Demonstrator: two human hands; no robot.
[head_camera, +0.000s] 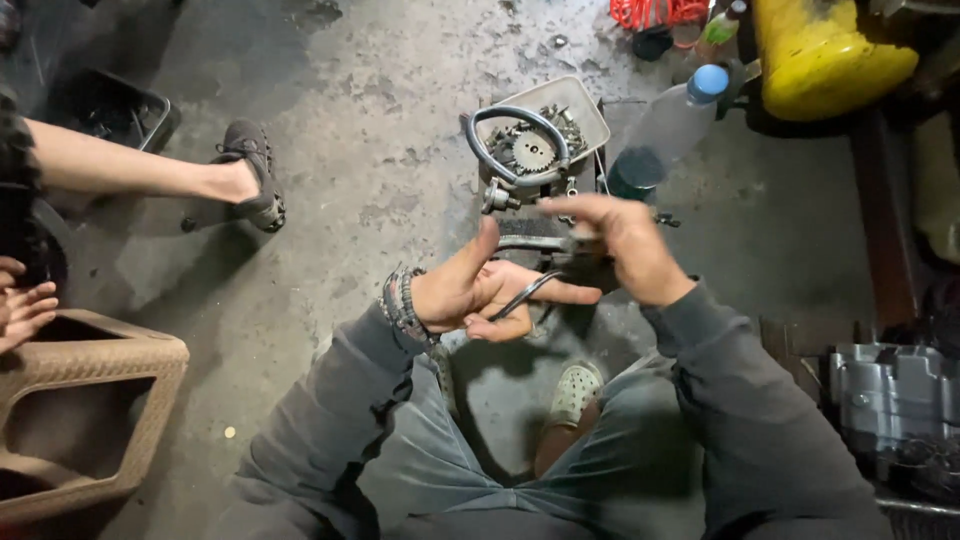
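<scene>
At the centre of the frame, above the knees in grey trousers, the person's two hands meet over a stained concrete floor (380, 150). Lying palm-up, the left hand (480, 290), with its beaded bracelets at the wrist, has the thumb raised and the fingers loosely curled; a thin bent grey metal rod (520, 296) rests across the palm, running from the curled lower fingers up toward the other hand. From the upper right the right hand (625, 250) comes in with its fingers closed over a small dark metal part (575, 255). Motion blur hides exactly how that part is pinched and whether the rod's upper end touches it.

Judging from this, the work looks like fitting or turning the rod at the dark part. It would go best with the left palm held steady as a rest and the right fingers making small, controlled moves, since the rod lies loose and could slip off toward the floor.

Just beyond the hands, in the upper middle, sits a shallow grey tray (590, 110) holding toothed sprockets and small hardware, with a curved black-and-grey hose loop (515, 150) over it. A clear plastic bottle with a blue cap (670, 125) lies to its right. Another person's leg and sandalled foot (250, 180) reach in at upper left, near a brown plastic stool (90, 400)
</scene>
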